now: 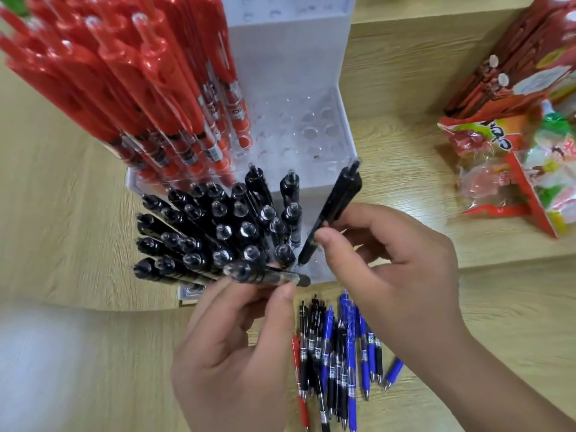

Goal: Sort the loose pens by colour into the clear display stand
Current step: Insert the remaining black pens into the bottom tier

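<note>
Here, left hand [237, 353] pinching one black pen [268, 275], right hand [399, 266] pinching another pen [336, 207], one clear stand [311, 88].

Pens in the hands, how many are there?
2. A flat black pen in the left hand; a tilted black pen in the right hand, tip down over the clear display stand. None seem hidden.

A light wood-grain tabletop [62, 213] carries everything. The clear display stand [311, 88] sits on it toward the far left. Just in front of the stand, a heap of loose pens [339, 353], blue, black and a few red, lies flat on the wood. Well apart at the right edge lie colourful snack packets [530, 169], with a red carton [498, 73] just behind them.
</note>
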The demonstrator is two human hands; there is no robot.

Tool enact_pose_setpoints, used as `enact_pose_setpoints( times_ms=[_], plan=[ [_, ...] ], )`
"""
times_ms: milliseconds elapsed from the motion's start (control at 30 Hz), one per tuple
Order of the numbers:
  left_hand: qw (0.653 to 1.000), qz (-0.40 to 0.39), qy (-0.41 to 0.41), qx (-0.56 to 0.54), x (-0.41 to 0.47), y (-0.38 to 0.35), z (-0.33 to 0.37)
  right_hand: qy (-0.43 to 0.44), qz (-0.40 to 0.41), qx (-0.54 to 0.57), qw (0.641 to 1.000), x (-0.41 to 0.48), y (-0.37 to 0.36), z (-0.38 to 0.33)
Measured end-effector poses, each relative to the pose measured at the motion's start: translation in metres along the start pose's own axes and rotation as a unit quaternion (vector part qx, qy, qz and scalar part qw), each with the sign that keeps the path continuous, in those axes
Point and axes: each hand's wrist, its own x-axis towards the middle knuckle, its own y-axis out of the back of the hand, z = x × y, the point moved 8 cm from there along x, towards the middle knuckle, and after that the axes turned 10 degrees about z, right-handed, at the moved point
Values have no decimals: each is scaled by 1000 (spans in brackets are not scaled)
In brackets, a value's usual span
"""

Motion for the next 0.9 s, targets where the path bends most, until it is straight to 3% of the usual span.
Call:
enact_pose_setpoints(
  times_ms=[133, 367, 467, 767, 900],
  plan=[
    [999, 17, -28, 18, 0, 0, 4, 4, 15, 1, 1000, 4, 1, 0],
    [997, 33, -56, 48, -3, -3, 8, 84, -95, -124, 984, -7, -24, 11],
    [997, 28, -59, 51, -3, -2, 8, 116, -97, -166, 974, -7, -29, 7],
    [995, 13, -76, 59, -2, -1, 11, 127, -87, -177, 972, -14, -26, 8],
    [996, 5, -66, 52, -4, 0, 9, 126, -128, -257, 950, -9, -32, 5]
  ],
)
